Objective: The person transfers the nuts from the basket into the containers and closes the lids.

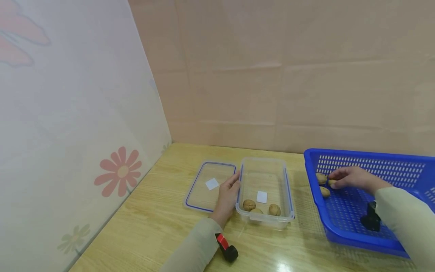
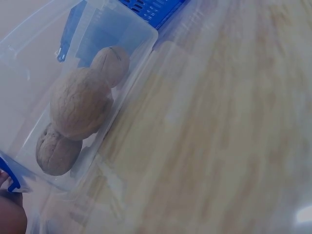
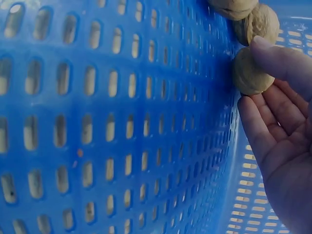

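Observation:
My left hand [image 1: 227, 196] rests against the left side of a clear plastic container [image 1: 287, 189], its fingers extended along the wall. Inside the container, a walnut [image 1: 249, 205] and two others lie at the near end; the left wrist view shows these walnuts [image 2: 82, 103] through the wall. Within a blue plastic basket [image 1: 317, 202], my right hand [image 1: 353, 178] pinches a walnut [image 3: 251, 72] between thumb and fingers. Two more walnuts touch or lie close to it by the basket's left wall, one behind [image 1: 321, 178] and one in front [image 1: 324, 192].
A clear lid [image 1: 200, 185] with a blue seal lies flat on the wooden table [image 1: 153, 211], left of the container. Pale fabric with printed flowers [image 1: 122, 172] hangs at the left. A plain beige backdrop [image 1: 238, 94] stands behind the table.

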`<state>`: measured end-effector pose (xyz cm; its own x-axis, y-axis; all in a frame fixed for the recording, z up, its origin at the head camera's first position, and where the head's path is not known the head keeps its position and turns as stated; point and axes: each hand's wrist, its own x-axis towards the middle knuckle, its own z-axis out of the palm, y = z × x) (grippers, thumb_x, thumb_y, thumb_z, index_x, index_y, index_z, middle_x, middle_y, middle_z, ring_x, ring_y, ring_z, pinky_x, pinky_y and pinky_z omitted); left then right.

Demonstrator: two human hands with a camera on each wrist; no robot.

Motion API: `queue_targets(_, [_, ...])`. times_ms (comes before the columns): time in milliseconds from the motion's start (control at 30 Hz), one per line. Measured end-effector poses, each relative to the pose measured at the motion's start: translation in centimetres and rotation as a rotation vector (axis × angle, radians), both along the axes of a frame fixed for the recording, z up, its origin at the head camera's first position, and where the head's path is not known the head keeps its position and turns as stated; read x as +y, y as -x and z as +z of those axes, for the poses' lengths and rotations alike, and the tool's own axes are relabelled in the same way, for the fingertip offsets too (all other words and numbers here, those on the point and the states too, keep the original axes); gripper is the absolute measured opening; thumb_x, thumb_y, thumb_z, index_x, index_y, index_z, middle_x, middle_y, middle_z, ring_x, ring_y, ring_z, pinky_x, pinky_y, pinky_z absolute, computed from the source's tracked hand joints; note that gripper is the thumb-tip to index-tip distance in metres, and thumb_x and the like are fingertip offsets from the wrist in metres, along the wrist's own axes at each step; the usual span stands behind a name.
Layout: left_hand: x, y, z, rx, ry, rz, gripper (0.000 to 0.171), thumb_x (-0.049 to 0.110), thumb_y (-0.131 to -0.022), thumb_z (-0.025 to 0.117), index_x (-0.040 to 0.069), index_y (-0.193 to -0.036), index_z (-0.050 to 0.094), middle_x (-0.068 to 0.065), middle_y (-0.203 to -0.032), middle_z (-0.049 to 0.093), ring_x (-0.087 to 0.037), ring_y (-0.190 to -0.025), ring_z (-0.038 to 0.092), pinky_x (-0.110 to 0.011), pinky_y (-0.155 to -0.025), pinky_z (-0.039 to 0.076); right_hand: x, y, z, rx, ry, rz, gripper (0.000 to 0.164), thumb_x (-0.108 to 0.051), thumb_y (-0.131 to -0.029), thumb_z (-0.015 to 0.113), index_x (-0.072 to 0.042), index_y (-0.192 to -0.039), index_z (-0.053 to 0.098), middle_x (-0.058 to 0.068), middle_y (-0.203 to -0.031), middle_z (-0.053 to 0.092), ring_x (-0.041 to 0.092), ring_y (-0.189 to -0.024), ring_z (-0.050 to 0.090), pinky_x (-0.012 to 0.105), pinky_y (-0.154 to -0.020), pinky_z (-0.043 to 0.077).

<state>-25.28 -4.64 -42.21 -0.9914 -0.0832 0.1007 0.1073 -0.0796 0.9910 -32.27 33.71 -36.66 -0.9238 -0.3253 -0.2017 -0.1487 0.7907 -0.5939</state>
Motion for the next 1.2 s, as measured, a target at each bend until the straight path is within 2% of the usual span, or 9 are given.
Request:
queue_targets(367, [0.0, 0.0, -0.1, -0.003, -0.019, 0.008, 0.037, 0.009, -0.095, 0.045, 0.007, -0.131, 0.051, -0.008, -0.137, 0.049, -0.026, -0.127, 0.044, -0.035, -0.103, 0.041, 0.3, 0.1, -0.1, 0.034, 0.006, 0.000, 0.051, -0.023, -0.081, 0.069, 0.012, -0.115, 0.055, 0.027, -0.112, 0.060, 0.040, -0.100, 0.057, 0.052, -0.081, 0.048])
queue_targets(633, [0.1, 0.0, 0.1, -0.016, -0.037, 0.011, 0.037, 0.009, -0.094, 0.045, 0.009, -0.131, 0.052, -0.007, -0.137, 0.049, -0.025, -0.126, 0.045, -0.034, -0.102, 0.041, 0.4, -0.1, 0.2, 0.024, 0.039, -0.024, 0.057, -0.030, -0.083, 0.067, 0.011, -0.121, 0.052, 0.028, -0.117, 0.057, 0.047, -0.108, 0.050, 0.056, -0.081, 0.046])
queue_targets(900, [0.1, 0.0, -0.1, -0.013, -0.025, 0.020, 0.037, 0.011, -0.095, 0.046, 0.009, -0.131, 0.052, -0.008, -0.136, 0.050, -0.026, -0.125, 0.046, -0.035, -0.101, 0.043, 0.7, -0.1, 0.9, 0.033, 0.107, -0.037, 0.059, -0.034, -0.086, 0.063, 0.007, -0.126, 0.050, 0.024, -0.119, 0.058, 0.042, -0.109, 0.052, 0.055, -0.084, 0.047])
queue_targets(1000, [0.1, 0.0, 0.0, -0.022, -0.030, 0.020, 0.037, 0.011, -0.094, 0.047, 0.011, -0.130, 0.053, -0.006, -0.136, 0.050, -0.025, -0.124, 0.047, -0.034, -0.101, 0.043, 0.7, -0.1, 1.1, 0.044, 0.109, -0.042, 0.058, -0.034, -0.087, 0.062, 0.007, -0.126, 0.049, 0.025, -0.120, 0.057, 0.041, -0.109, 0.053, 0.054, -0.083, 0.047])
queue_targets(1200, [0.0, 0.0, -0.2, -0.003, -0.020, 0.009, 0.037, 0.010, -0.095, 0.046, 0.008, -0.131, 0.052, -0.009, -0.137, 0.049, -0.027, -0.125, 0.046, -0.035, -0.101, 0.043, 1.0, -0.2, 1.4, 0.066, 0.110, -0.058, 0.062, -0.037, -0.089, 0.059, 0.007, -0.130, 0.045, 0.031, -0.128, 0.049, 0.047, -0.113, 0.047, 0.056, -0.082, 0.045])
